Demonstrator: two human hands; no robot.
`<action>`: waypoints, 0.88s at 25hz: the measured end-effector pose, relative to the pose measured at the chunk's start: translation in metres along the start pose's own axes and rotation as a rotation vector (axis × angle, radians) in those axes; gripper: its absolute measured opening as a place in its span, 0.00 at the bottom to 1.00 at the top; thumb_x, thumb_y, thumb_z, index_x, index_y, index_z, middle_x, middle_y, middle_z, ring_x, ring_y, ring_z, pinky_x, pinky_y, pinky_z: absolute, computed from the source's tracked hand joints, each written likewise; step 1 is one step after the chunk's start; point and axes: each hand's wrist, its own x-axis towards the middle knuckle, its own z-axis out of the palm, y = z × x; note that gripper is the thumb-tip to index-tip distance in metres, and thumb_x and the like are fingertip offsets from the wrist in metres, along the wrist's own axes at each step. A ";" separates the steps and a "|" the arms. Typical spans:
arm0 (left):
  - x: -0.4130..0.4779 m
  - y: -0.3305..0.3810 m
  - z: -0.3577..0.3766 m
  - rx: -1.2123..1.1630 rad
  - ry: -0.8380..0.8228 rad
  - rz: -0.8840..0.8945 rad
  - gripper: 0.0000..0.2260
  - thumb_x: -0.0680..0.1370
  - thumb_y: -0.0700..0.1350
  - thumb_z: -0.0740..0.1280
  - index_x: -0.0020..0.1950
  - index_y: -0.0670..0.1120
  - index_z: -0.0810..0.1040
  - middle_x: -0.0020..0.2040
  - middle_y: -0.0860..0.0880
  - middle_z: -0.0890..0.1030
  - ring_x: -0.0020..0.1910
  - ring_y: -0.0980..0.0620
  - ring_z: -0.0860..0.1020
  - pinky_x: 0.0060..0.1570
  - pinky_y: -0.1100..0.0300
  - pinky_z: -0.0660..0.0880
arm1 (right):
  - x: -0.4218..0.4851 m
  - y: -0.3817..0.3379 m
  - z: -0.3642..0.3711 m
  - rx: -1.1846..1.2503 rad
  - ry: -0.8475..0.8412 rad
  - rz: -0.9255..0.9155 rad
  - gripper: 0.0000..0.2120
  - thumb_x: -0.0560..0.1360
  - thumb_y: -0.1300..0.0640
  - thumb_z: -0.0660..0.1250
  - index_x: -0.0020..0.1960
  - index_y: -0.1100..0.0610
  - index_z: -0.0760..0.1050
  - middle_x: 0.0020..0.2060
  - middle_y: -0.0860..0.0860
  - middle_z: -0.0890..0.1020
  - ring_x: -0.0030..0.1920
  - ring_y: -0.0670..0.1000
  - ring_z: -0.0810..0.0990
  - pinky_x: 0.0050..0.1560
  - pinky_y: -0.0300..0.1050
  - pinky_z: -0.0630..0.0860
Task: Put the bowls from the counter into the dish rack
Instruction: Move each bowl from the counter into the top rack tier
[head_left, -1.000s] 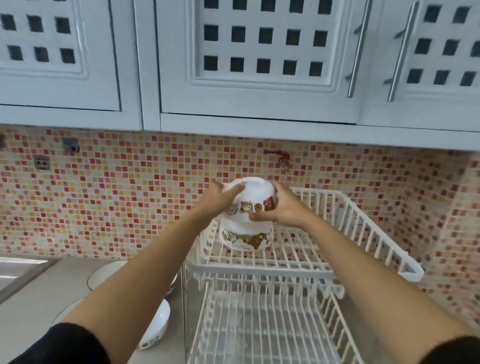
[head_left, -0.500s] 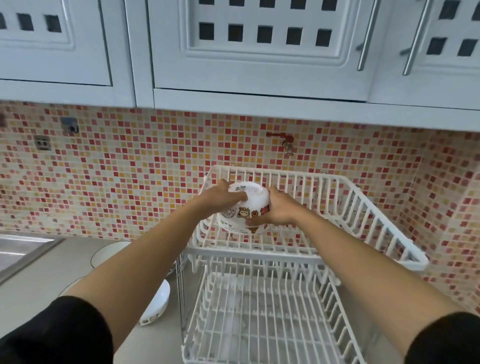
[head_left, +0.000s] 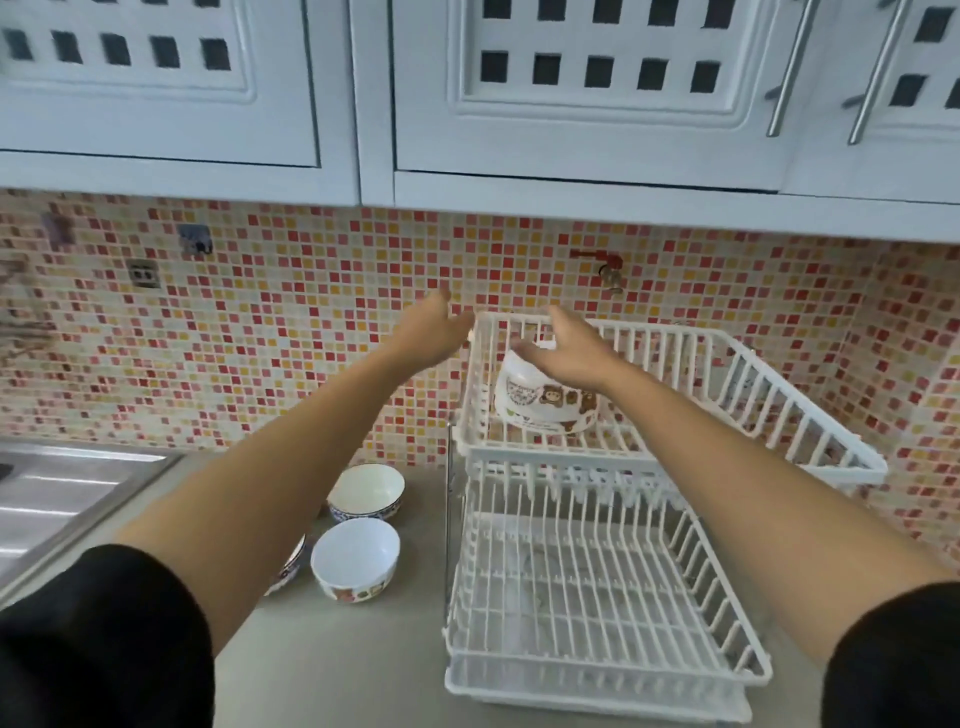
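A white two-tier dish rack (head_left: 810, 441) stands on the grey counter (head_left: 363, 660) at the right. A white bowl with cartoon animals (head_left: 540, 402) sits upside down and tilted in the upper tier's left corner. My right hand (head_left: 571, 351) hovers open just above it, apart from it. My left hand (head_left: 431, 330) is open beside the rack's upper left corner, holding nothing. Two upright bowls rest on the counter left of the rack: a blue-rimmed one (head_left: 366, 491) and a white one with animal prints (head_left: 356, 558). A third bowl (head_left: 291, 569) shows only partly under my left forearm.
A steel sink (head_left: 57, 493) lies at the far left. White cabinets (head_left: 597, 104) hang overhead above the mosaic-tile wall (head_left: 291, 322). A red tap (head_left: 602, 262) sticks out of the wall behind the rack. The rack's lower tier (head_left: 587, 597) holds nothing.
Both hands have let go of the cartoon bowl, which now rests in the upper tier. The hands have opened and lifted away; the view has shifted left and down.
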 end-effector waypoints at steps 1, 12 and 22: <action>-0.006 -0.012 -0.015 0.016 0.019 -0.003 0.26 0.82 0.50 0.56 0.77 0.42 0.57 0.75 0.41 0.65 0.62 0.46 0.75 0.58 0.56 0.72 | -0.001 -0.020 0.009 0.012 0.032 -0.044 0.38 0.77 0.40 0.60 0.77 0.58 0.49 0.77 0.55 0.54 0.76 0.56 0.55 0.73 0.52 0.57; -0.088 -0.192 -0.044 0.232 -0.145 -0.259 0.22 0.82 0.46 0.57 0.73 0.37 0.62 0.71 0.38 0.70 0.68 0.39 0.70 0.63 0.51 0.68 | -0.013 -0.118 0.195 0.013 -0.039 -0.055 0.30 0.80 0.51 0.56 0.76 0.61 0.51 0.76 0.58 0.56 0.76 0.58 0.55 0.74 0.54 0.57; -0.090 -0.328 0.082 0.188 -0.349 -0.593 0.16 0.80 0.43 0.55 0.63 0.35 0.72 0.57 0.36 0.77 0.60 0.38 0.76 0.55 0.55 0.72 | 0.011 -0.026 0.341 -0.036 -0.255 0.316 0.22 0.80 0.53 0.57 0.69 0.65 0.64 0.67 0.62 0.68 0.67 0.61 0.69 0.64 0.50 0.67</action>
